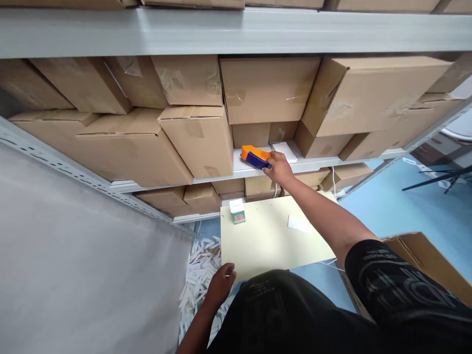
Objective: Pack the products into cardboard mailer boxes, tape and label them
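Note:
My right hand [279, 168] reaches out to the middle shelf. Its fingers are closed on the right end of an orange and dark blue object [254, 156], whose exact kind I cannot make out. The object is at the shelf's front edge; whether it rests there is unclear. A flat white box or pad [284, 151] lies on the shelf just behind the hand. Low by the near left corner of a pale yellow board [258, 246], my left hand [221, 282] hangs with loosely curled fingers and no object showing in them.
Cardboard boxes [195, 142] fill much of the metal shelving [236, 32]. A small white and green box [237, 211] and a white paper [298, 223] lie on the board. White scraps [199, 275] cover the floor at left. An open carton [424, 260] stands at right.

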`<control>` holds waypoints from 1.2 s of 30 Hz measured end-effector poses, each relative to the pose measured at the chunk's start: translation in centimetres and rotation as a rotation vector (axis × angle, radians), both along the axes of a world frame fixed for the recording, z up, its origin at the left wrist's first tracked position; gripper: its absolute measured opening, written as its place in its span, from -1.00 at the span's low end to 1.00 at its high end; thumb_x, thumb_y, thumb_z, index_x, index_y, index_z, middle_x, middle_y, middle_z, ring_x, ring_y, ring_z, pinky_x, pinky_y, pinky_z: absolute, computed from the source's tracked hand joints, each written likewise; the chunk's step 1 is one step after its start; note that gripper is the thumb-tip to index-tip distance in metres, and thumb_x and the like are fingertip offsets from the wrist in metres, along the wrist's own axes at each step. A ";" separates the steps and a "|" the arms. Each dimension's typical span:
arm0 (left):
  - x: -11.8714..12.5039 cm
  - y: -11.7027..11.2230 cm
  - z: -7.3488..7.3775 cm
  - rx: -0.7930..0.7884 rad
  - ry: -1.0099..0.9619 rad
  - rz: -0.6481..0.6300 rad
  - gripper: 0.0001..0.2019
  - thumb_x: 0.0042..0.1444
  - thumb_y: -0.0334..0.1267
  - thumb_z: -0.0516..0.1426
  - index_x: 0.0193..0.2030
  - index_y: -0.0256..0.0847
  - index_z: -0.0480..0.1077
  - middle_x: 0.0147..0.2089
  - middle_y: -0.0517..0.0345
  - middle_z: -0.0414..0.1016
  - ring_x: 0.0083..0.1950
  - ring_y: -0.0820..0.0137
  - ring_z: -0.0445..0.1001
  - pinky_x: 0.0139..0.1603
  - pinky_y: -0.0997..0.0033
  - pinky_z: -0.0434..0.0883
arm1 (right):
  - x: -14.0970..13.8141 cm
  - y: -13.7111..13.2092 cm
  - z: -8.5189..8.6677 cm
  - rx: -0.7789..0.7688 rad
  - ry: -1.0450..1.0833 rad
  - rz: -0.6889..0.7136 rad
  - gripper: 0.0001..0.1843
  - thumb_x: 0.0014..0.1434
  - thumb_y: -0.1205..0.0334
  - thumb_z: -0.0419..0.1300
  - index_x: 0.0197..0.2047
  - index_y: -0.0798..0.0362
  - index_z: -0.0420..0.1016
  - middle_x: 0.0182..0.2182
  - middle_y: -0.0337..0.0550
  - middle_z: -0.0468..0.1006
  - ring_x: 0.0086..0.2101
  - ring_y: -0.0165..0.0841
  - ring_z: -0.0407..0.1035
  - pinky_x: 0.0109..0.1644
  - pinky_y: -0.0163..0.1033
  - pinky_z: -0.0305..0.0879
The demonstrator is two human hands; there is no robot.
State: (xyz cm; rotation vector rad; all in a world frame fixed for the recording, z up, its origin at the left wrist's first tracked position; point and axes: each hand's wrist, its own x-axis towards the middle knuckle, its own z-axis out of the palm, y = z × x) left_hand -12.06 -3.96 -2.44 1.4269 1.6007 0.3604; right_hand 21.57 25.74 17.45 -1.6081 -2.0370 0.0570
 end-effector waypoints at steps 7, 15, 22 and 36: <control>-1.2 -0.6 -1.3 0.016 0.022 -0.113 -0.71 0.22 -0.22 0.09 0.03 -0.20 0.49 0.06 -0.01 0.63 0.07 0.25 0.61 0.08 0.30 0.50 | 4.6 -18.2 -10.1 0.050 0.067 -0.039 -0.74 0.22 0.09 0.29 -0.11 0.03 0.68 0.20 0.10 0.45 0.16 0.02 0.24 0.26 0.21 0.24; 0.9 -0.1 0.2 0.062 0.076 -0.191 -0.72 0.24 -0.26 0.09 0.03 -0.18 0.51 0.07 0.00 0.62 0.03 0.29 0.60 0.05 0.33 0.48 | 7.2 -29.0 -22.8 -0.521 -0.158 -0.156 -0.76 0.19 0.22 0.24 -0.15 -0.06 0.73 0.23 -0.03 0.47 0.21 0.01 0.22 0.19 0.03 0.30; 5.1 -3.6 0.1 0.126 0.138 -0.103 -0.74 0.23 -0.25 0.12 0.01 -0.14 0.52 0.01 0.05 0.62 0.02 0.30 0.58 0.05 0.35 0.47 | 10.0 -28.6 -24.9 -0.596 -0.178 -0.060 -0.56 0.12 0.28 0.22 0.08 -0.03 0.63 0.35 -0.03 0.31 0.22 -0.01 0.20 0.23 0.01 0.21; 18.5 -12.6 2.2 0.138 0.097 0.302 -0.72 0.14 -0.28 0.15 -0.02 -0.14 0.53 -0.05 0.05 0.61 -0.02 0.26 0.56 0.08 0.30 0.45 | 18.7 -26.0 -22.0 -0.540 0.237 0.294 -0.72 0.25 0.06 0.07 -0.13 0.01 0.51 -0.08 0.02 0.55 0.00 -0.12 0.48 0.15 -0.05 0.37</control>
